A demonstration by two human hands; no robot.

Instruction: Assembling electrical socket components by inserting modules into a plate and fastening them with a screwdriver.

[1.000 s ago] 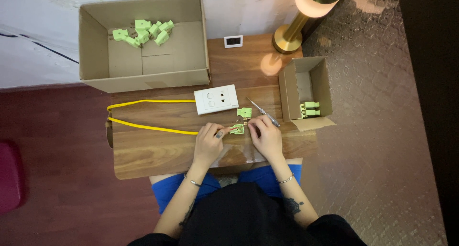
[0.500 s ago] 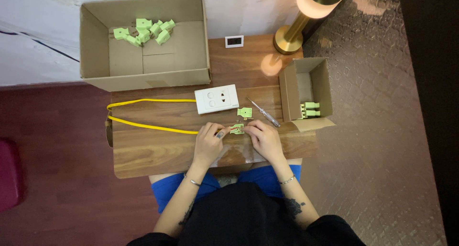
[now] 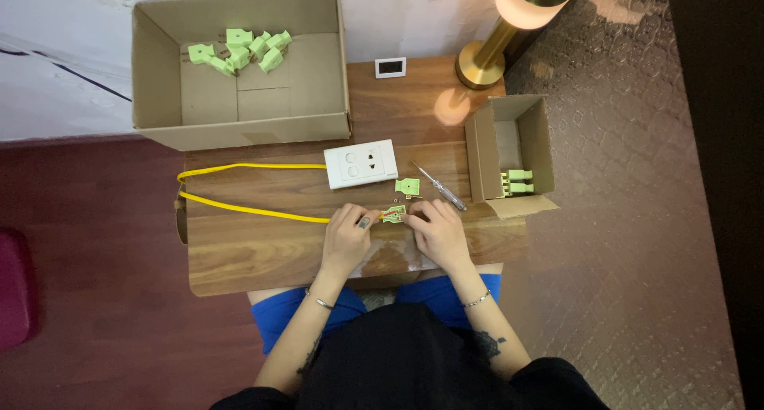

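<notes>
Both hands meet at the front middle of the wooden table (image 3: 255, 251). My left hand (image 3: 348, 235) pinches the end of a yellow cable (image 3: 239, 208) against a small green connector (image 3: 393, 214). My right hand (image 3: 436, 231) grips the same green connector from its right side. A second green connector piece (image 3: 407, 186) lies just behind them. A screwdriver (image 3: 439, 187) rests on the table to the right of that piece, close to my right hand.
A white wall socket plate (image 3: 360, 163) lies behind the hands. A large open cardboard box (image 3: 239, 131) at back left holds several green connectors (image 3: 239, 49). A small box (image 3: 485, 151) at right holds two more. A brass lamp (image 3: 485, 56) and small white display (image 3: 390, 67) stand behind.
My right hand has drawn in closer to the green connector; the screwdriver now lies free on the table beside it. My left hand has barely moved.
</notes>
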